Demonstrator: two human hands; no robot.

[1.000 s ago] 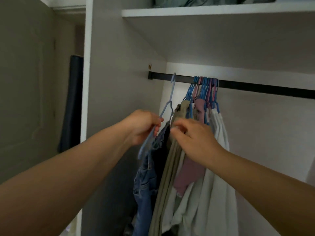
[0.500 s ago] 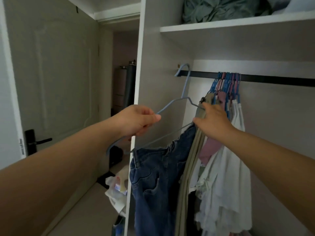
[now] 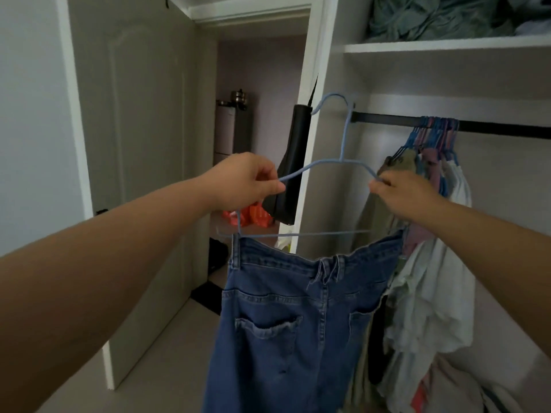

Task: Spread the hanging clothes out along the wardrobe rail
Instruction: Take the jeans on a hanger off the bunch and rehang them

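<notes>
The rail point(image 3: 492, 131) is running black across the wardrobe under the shelf point(image 3: 447, 47), w/ most of it bare to either side of a tight bunch of clothes point(image 3: 429, 263) crowding one spot. Left of that bunch and clear of the rail, the jeans point(image 3: 292, 317) are hanging on a blue hanger point(image 3: 343, 162), its hook up near the rail's left end but not on it. The left hand point(image 3: 247, 180) is pinching the hanger's left shoulder; the right hand point(image 3: 399, 192) is gripping the right shoulder, just in front of the bunch. Step in hand, prob.: re-hanging the jeans apart from the rest. Next move is calling for lifting the hook over the rail at a bare stretch, then sliding the others out one by one. Hidden: right part of the rail is cut off by the frame edge; no. of hangers in the bunch is too packed to count; the jeans' legs are running out of frame.
</notes>
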